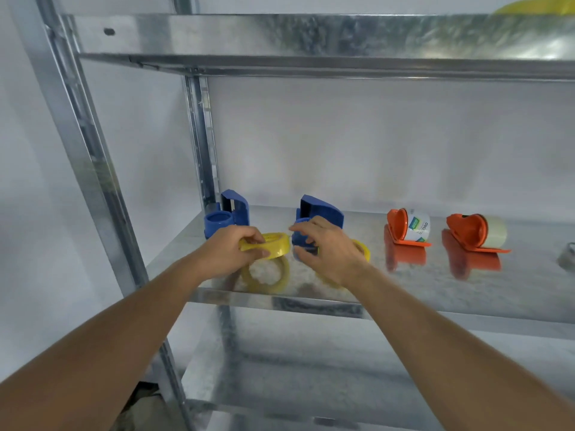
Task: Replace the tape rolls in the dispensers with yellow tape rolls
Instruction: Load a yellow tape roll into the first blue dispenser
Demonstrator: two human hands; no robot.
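Note:
Two blue tape dispensers stand on the metal shelf (404,293). The left blue dispenser (225,216) shows a bare hub. My left hand (231,251) grips a yellow tape roll (273,245) just above the shelf, in front of that dispenser. My right hand (323,248) reaches over the second blue dispenser (320,209), fingers curled at its front; what they hold is hidden. A second yellow roll (364,248) lies behind my right wrist. Two orange dispensers stand to the right, one with a white printed roll (418,227), one with a pale roll (494,233).
A metal upright (202,135) rises just behind the left blue dispenser. The upper shelf (311,38) hangs overhead with something yellow (529,4) on its right end. A grey metal object (567,259) sits at the far right edge. A lower shelf (311,368) lies beneath.

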